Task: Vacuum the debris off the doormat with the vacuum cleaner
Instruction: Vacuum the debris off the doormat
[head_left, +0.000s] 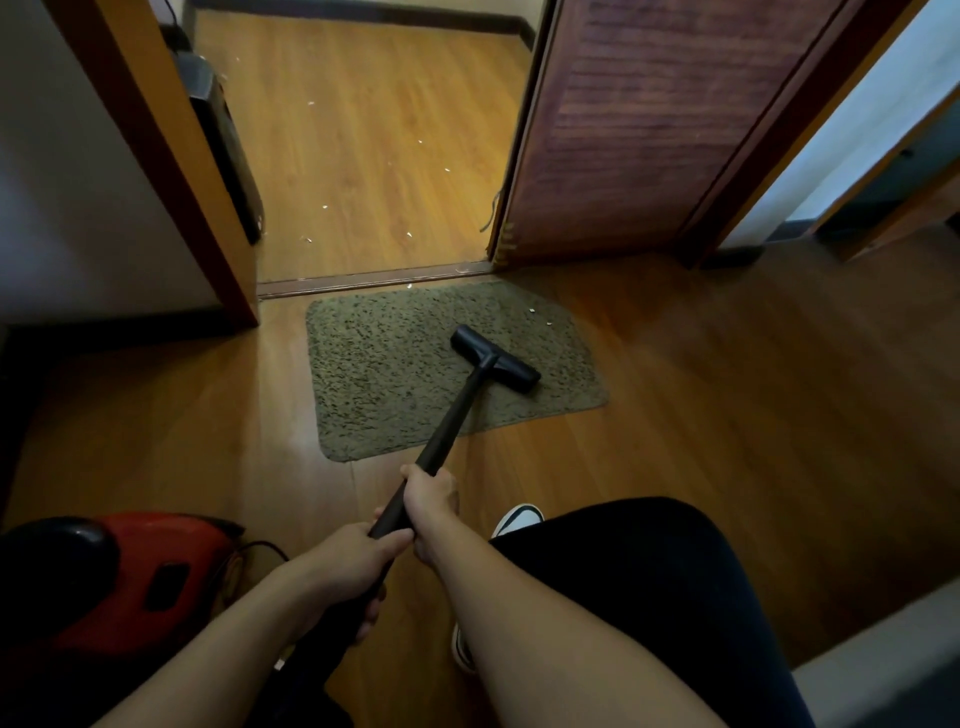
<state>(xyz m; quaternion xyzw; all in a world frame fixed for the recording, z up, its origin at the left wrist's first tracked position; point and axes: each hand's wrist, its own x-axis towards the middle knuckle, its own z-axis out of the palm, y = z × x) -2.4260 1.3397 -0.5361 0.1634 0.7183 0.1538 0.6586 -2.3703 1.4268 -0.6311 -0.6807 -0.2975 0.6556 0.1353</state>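
At about 8 o'clock in the view, a red canister vacuum cleaner is seen on the wooden floor, with a cord trailing beside it. The lower end of the black wand is gripped by the left hand, fingers wrapped round the tube. Higher up, the same tube is clasped by the right hand, so a two-handed hold is kept.

The speckled olive doormat is laid just before the door threshold, at 12 o'clock from the hands. The black floor head is set on the pile, right of the mat's centre and angled. Two pale scraps of debris are left near the mat's 1 o'clock corner, just beyond the head. More scraps are scattered on the floor past the threshold. A dark wooden door is stood open at 1 o'clock.

The wand is judged stiff and light, so it can be steered well from where it is held. The canister is likely heavier and would be dragged by its hose. The mat is soft and shaggy, and it may be pushed along the glossy floor if the head is driven hard. The scraps look light and should be lifted easily.
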